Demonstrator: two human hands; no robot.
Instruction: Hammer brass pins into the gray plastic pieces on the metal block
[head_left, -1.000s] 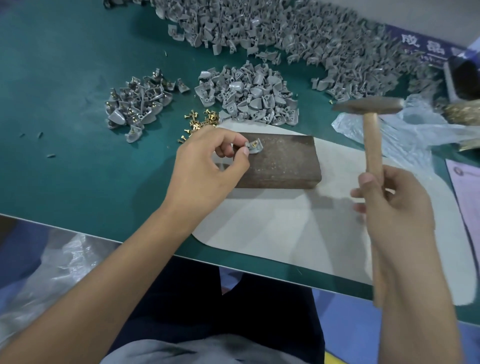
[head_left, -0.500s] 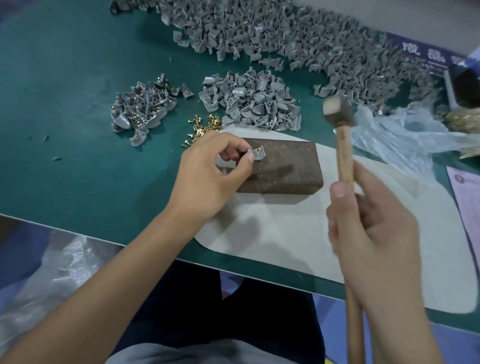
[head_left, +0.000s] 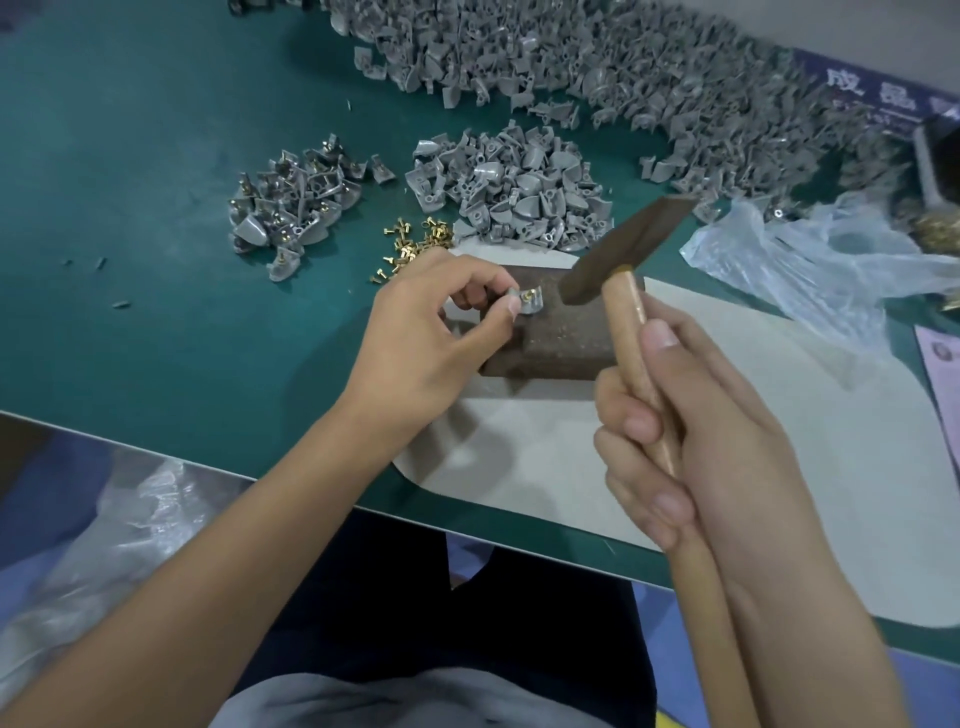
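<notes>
- Since the earlier frame the hammer head has swung down toward the metal block, hovering just above it.
- Left hand pinches a gray plastic piece, pin seated, on the block's left end.
- Right hand grip is clenched round the hammer handle.
- Loose brass pins lie on the desk behind the block.

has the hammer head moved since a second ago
Yes. The hammer head has swung down and left toward the metal block, now close to the pin in the gray piece.

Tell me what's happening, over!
Left hand pinches gray piece on metal block. Right hand grips hammer, head near pin. Nothing in the way.
</notes>
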